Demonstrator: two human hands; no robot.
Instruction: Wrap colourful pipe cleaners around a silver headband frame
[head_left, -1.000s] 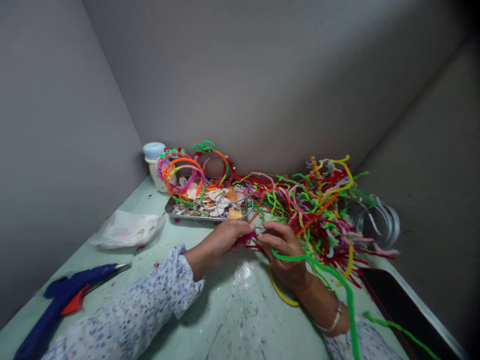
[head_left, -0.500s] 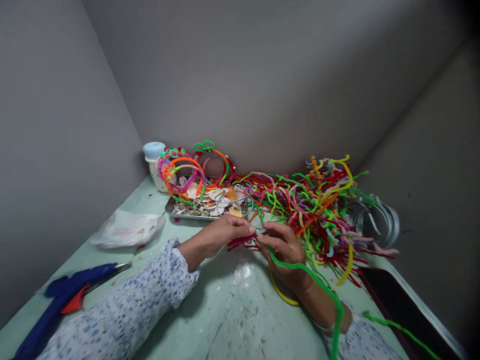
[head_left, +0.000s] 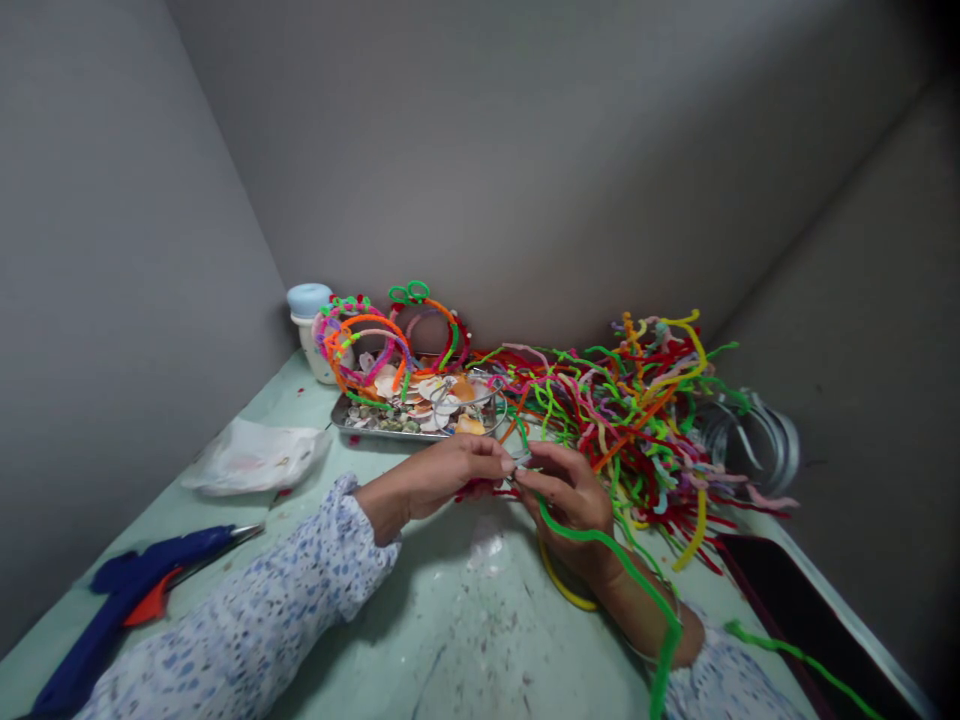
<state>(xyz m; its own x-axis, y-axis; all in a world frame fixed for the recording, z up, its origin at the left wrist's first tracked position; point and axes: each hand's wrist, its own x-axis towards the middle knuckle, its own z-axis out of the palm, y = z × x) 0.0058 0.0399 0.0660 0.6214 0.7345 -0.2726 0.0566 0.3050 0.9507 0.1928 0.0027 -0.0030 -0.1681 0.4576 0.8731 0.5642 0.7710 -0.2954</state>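
Observation:
Over the middle of the table, my left hand (head_left: 446, 475) and my right hand (head_left: 574, 505) meet at the fingertips, both closed in a pinch. Between them shows a bit of a thin silver headband (head_left: 522, 457); its thin band seems to reappear by my right forearm. A long green pipe cleaner (head_left: 600, 538) runs from my right fingertips across the back of that hand and down past the wrist. Red pipe cleaner pieces (head_left: 474, 491) show just under my left fingers. The exact spot being pinched is mostly hidden by the fingers.
Behind my hands, a metal tray (head_left: 390, 431) holds shells, with pipe-cleaner-covered headbands (head_left: 375, 325) on it. A heap of pipe cleaners (head_left: 630, 410) and bare metal headbands (head_left: 780, 445) lie right. At left are a lidded cup (head_left: 309, 300), plastic bag (head_left: 255, 460) and blue glue gun (head_left: 142, 580).
My fingertips have shifted slightly at the pinch, and more of the silver band shows between them. Less red shows under my left hand. The green pipe cleaner's lower part swung slightly left.

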